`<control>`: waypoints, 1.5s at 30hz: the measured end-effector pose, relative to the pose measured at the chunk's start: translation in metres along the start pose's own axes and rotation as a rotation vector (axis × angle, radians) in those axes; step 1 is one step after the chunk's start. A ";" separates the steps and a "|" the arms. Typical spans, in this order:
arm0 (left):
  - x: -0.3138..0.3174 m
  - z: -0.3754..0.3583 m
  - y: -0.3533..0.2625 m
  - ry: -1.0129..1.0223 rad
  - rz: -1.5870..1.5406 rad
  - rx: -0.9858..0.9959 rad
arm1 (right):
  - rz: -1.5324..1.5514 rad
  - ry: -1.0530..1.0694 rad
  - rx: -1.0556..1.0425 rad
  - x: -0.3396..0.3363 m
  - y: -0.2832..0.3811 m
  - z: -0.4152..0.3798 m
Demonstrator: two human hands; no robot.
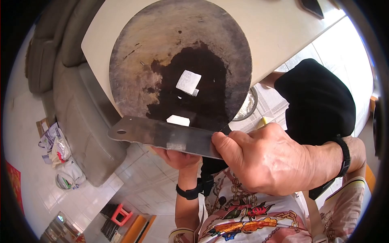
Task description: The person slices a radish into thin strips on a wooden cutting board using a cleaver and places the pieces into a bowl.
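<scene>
A round wooden chopping board (133, 52) bears a dark wet patch. On that patch lies a flat white piece of food (188, 82), with a small scrap by its lower corner. My right hand (267, 156) is closed around the handle end of a cleaver (162, 135), whose wide blade stretches left across the board's near edge. Just beyond the blade, a second white piece (178, 120) shows, partly covered by it. My left hand (180, 158) is behind the blade on the near side; its fingers are mostly hidden, so I cannot see what they touch.
The board rests on a pale table (279, 24). Below its right side, a metal bowl (249, 106) with white shreds is partly visible. A grey sofa (83, 109) stands at the left, with bags (60, 154) on the tiled floor beyond. A red stool (121, 214) is at the lower left.
</scene>
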State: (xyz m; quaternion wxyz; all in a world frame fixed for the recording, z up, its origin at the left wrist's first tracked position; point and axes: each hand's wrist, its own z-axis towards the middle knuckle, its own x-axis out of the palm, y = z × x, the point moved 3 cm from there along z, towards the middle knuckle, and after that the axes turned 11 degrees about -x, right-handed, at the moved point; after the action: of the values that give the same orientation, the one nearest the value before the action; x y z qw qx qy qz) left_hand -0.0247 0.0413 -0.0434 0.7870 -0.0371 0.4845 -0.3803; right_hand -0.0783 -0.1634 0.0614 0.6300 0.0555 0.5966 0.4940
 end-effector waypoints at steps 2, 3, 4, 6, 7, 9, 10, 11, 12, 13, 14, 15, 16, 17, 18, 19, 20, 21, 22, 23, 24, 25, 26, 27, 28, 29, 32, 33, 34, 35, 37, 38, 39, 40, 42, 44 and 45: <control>0.003 -0.005 0.008 -0.032 -0.221 -0.146 | 0.031 -0.010 0.001 -0.003 -0.002 0.002; 0.002 -0.004 0.009 -0.028 -0.225 -0.146 | 0.058 -0.019 -0.002 -0.004 -0.003 0.003; -0.001 -0.003 0.009 -0.001 -0.132 -0.084 | 0.058 -0.019 0.004 -0.004 -0.003 0.004; -0.005 -0.003 0.005 0.026 -0.041 -0.023 | 0.031 -0.020 -0.012 -0.003 -0.003 0.008; -0.007 -0.002 0.003 0.063 0.001 -0.041 | 0.030 -0.019 -0.010 -0.002 -0.003 0.009; -0.005 -0.001 0.003 0.103 0.040 -0.062 | 0.075 0.012 0.053 0.001 -0.005 0.013; -0.003 0.001 0.004 0.066 -0.035 -0.023 | 0.076 0.015 0.056 0.001 -0.006 0.015; -0.001 0.002 0.004 0.026 -0.111 0.017 | 0.137 -0.022 0.050 0.000 -0.008 0.016; 0.004 0.005 0.004 0.025 -0.114 0.013 | 0.196 -0.059 0.042 -0.002 -0.009 0.019; 0.007 0.006 0.002 -0.046 -0.137 0.023 | 0.195 -0.055 0.043 -0.001 -0.010 0.021; 0.008 0.006 0.001 -0.117 -0.159 0.034 | 0.231 -0.066 0.071 0.000 -0.012 0.022; 0.007 0.007 0.003 -0.119 -0.160 0.031 | 0.266 -0.078 0.097 0.002 -0.013 0.024; 0.006 0.009 0.005 -0.095 -0.087 0.097 | 0.265 -0.076 0.096 0.004 -0.014 0.027; 0.005 0.011 0.005 -0.072 -0.014 0.164 | 0.237 -0.115 0.096 0.005 -0.015 0.029; 0.003 0.012 0.001 -0.074 -0.016 0.164 | 0.210 -0.156 0.097 0.005 -0.015 0.031; 0.003 0.014 -0.004 -0.048 -0.044 0.107 | 0.188 -0.168 0.085 0.007 -0.018 0.034; 0.003 0.018 -0.008 -0.022 -0.073 0.051 | 0.183 -0.169 0.083 0.007 -0.020 0.038; 0.002 0.018 -0.011 -0.022 -0.127 0.056 | 0.201 -0.118 0.140 0.009 -0.022 0.039; 0.002 0.019 -0.013 -0.027 -0.129 0.059 | 0.219 -0.066 0.197 0.011 -0.024 0.041; 0.003 0.020 -0.014 -0.032 -0.147 0.040 | 0.209 -0.075 0.194 0.012 -0.026 0.043; 0.003 0.020 -0.015 -0.039 -0.163 0.023 | 0.202 -0.077 0.186 0.014 -0.026 0.044; 0.002 0.021 -0.014 -0.050 -0.159 0.028 | 0.203 -0.081 0.156 0.016 -0.025 0.048; 0.001 0.019 -0.013 -0.052 -0.179 0.037 | 0.207 -0.089 0.126 0.018 -0.024 0.047; 0.002 0.018 -0.012 -0.054 -0.201 0.049 | 0.201 -0.096 0.115 0.020 -0.021 0.045; 0.002 0.018 -0.011 -0.064 -0.198 0.058 | 0.155 -0.084 0.137 0.022 -0.019 0.045; 0.003 0.017 -0.010 -0.069 -0.175 0.067 | 0.112 -0.073 0.163 0.023 -0.017 0.043; 0.005 0.020 -0.009 -0.096 -0.152 0.094 | 0.030 -0.117 0.167 0.014 -0.022 0.030; 0.006 0.022 -0.010 -0.116 -0.158 0.117 | 0.015 -0.117 0.178 0.013 -0.026 0.027; 0.007 0.022 -0.010 -0.120 -0.161 0.121 | 0.010 -0.119 0.176 0.012 -0.026 0.023; 0.007 0.022 -0.008 -0.114 -0.160 0.125 | -0.005 -0.139 0.162 0.010 -0.024 0.021; 0.007 0.021 -0.006 -0.110 -0.157 0.124 | -0.018 -0.156 0.145 0.009 -0.020 0.016; 0.008 0.021 -0.006 -0.106 -0.160 0.128 | 0.011 -0.142 0.129 0.008 -0.014 0.014; 0.007 0.019 -0.005 -0.101 -0.162 0.133 | 0.040 -0.131 0.114 0.008 -0.008 0.010; 0.007 0.018 -0.005 -0.102 -0.156 0.132 | 0.044 -0.130 0.109 0.006 -0.006 0.009; 0.008 0.017 -0.004 -0.105 -0.179 0.105 | 0.079 -0.073 0.100 0.005 -0.004 0.006; 0.010 0.012 -0.003 -0.098 -0.182 0.066 | 0.108 -0.071 0.108 0.003 -0.002 0.004; 0.011 0.010 -0.001 -0.095 -0.182 0.028 | 0.112 -0.039 0.109 0.002 -0.002 0.003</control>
State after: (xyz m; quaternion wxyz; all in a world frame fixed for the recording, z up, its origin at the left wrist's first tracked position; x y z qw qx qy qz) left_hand -0.0148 0.0304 -0.0451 0.7716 -0.0879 0.4359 -0.4548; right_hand -0.0755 -0.1614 0.0591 0.6089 0.1327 0.6061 0.4942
